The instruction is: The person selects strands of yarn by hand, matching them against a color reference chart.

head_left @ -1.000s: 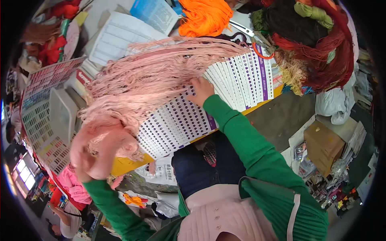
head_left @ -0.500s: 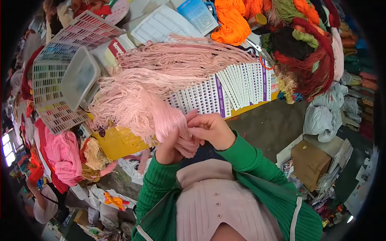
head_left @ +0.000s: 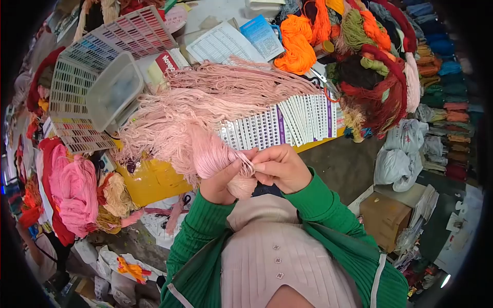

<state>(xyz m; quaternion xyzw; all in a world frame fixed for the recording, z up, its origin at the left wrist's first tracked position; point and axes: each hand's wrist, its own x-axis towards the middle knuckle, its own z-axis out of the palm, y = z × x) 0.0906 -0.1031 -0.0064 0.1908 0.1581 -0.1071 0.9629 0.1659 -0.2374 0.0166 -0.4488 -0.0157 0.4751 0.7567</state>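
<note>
Head view: pink skein (head_left: 212, 155) in curled left hand (head_left: 218, 188), its strands (head_left: 246, 163) between pinched fingertips (head_left: 260, 167) of right hand (head_left: 288, 169)

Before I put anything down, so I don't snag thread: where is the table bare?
The yellow front strip is bare between the pale pink thread and the beige skein. The pale tabletop beyond the printed sheet looks free. Crowded: middle and far right, with thread, punched cards, orange yarn.

I am in what looks like a thread workshop: loose pink thread (head_left: 231, 84), punched white cards (head_left: 305, 120), scissors (head_left: 324, 82) and a chart of colour samples (head_left: 77, 84) crowd my yellow-edged table (head_left: 151, 185), orange hanks (head_left: 296, 49) lie heaped behind, and bundles in many colours (head_left: 457, 123) line the right side.
</note>
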